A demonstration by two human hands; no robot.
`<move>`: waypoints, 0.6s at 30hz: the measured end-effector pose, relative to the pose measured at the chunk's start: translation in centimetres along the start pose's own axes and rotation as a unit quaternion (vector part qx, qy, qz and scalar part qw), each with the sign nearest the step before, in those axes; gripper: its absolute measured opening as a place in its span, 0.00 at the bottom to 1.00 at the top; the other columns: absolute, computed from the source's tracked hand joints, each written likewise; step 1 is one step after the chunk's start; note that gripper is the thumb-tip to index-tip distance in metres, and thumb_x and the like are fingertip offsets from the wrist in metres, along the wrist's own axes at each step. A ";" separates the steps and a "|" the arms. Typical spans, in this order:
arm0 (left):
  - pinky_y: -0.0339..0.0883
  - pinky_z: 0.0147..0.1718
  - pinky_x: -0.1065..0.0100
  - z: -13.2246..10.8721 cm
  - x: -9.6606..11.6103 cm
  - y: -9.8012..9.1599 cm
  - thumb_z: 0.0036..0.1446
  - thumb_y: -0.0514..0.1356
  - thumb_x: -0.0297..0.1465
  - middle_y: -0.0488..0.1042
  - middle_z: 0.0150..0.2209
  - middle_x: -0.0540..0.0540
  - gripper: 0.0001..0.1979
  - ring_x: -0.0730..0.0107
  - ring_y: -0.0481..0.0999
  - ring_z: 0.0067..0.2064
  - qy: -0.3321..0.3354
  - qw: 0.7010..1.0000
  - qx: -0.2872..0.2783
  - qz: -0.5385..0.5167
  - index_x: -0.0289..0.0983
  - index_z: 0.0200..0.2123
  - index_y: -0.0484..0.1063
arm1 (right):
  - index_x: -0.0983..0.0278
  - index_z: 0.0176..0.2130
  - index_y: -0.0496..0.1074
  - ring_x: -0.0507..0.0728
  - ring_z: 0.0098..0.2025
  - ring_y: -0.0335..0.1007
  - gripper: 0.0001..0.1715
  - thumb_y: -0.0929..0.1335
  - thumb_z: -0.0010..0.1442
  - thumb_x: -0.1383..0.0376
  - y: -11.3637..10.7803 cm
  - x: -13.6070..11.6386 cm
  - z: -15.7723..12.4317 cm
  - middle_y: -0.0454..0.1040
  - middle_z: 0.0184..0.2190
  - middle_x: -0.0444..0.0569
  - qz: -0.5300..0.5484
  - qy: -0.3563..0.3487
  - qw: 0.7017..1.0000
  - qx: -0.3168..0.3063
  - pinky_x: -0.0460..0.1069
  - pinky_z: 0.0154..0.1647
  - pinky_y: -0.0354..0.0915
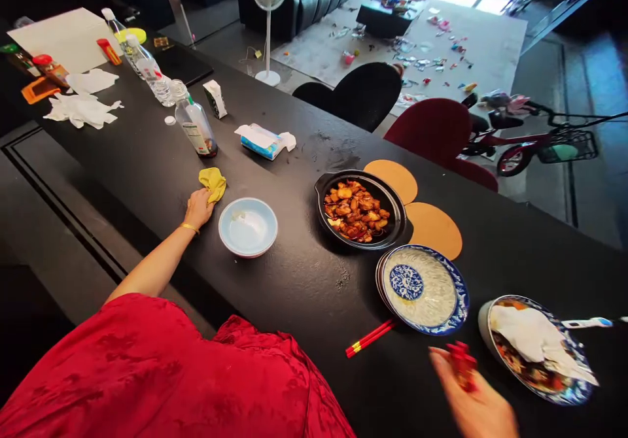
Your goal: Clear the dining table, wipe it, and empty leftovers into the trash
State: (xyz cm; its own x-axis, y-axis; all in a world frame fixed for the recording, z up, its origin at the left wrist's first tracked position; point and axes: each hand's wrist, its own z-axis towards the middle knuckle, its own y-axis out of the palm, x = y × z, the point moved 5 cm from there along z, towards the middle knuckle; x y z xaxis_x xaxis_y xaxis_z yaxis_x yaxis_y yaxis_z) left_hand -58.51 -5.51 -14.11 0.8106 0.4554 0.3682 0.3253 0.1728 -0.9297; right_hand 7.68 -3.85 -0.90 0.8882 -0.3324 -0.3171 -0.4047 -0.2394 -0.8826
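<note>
My left hand (199,208) is closed on a crumpled yellow cloth (212,184) that lies against the black table. Just right of that hand sits a light blue bowl (248,227) with a little residue inside. At the lower right, my right hand (478,395) grips a bundle of what look like red chopsticks (461,363), blurred and seen nearly end-on. Two more red chopsticks (369,338) with gold bands lie on the table beside stacked blue-and-white plates (454,287). To the right of my right hand is a bowl (485,333) with food scraps and tissues (527,333).
A black pot (321,209) of braised food stands mid-table, near two round orange mats (436,229). A tissue pack (265,140), a sauce bottle (196,124) and water bottles (154,78) stand farther left. Chairs (432,127) line the far side.
</note>
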 end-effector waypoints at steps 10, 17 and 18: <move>0.54 0.57 0.53 -18.2 5.8 1.6 0.55 0.48 0.26 0.66 0.53 0.38 0.18 0.59 0.60 0.58 0.042 0.995 0.032 -0.082 0.36 0.49 0.66 | 0.63 0.57 0.62 0.63 0.37 0.75 0.27 0.56 0.61 0.59 8.9 -1.3 1.3 0.75 0.42 0.58 -0.211 -0.116 0.964 -0.114 0.52 0.33 0.66; 0.58 0.53 0.56 -21.1 15.1 5.2 0.54 0.53 0.29 0.71 0.46 0.38 0.14 0.59 0.67 0.51 -0.050 0.948 0.002 -0.314 0.35 0.43 0.70 | 0.63 0.60 0.57 0.58 0.35 0.74 0.29 0.58 0.59 0.70 11.1 -2.3 1.3 0.68 0.51 0.57 -0.284 -0.252 0.916 -0.130 0.50 0.33 0.65; 0.61 0.51 0.57 -21.4 16.1 5.6 0.54 0.53 0.31 0.72 0.45 0.39 0.14 0.61 0.69 0.49 -0.082 0.921 -0.017 -0.380 0.35 0.43 0.69 | 0.63 0.59 0.58 0.58 0.36 0.74 0.28 0.59 0.59 0.71 11.3 -2.6 1.2 0.67 0.51 0.57 -0.294 -0.258 0.911 -0.130 0.50 0.33 0.65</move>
State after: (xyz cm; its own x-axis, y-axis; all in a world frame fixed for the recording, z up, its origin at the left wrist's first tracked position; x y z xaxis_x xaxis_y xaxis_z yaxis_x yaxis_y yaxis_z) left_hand -33.22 -15.89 -13.20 0.2603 0.3401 0.9036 0.7855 0.4696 -0.4031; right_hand 1.11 -4.64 -10.42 0.9247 0.3806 0.0026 0.1951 -0.4682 -0.8618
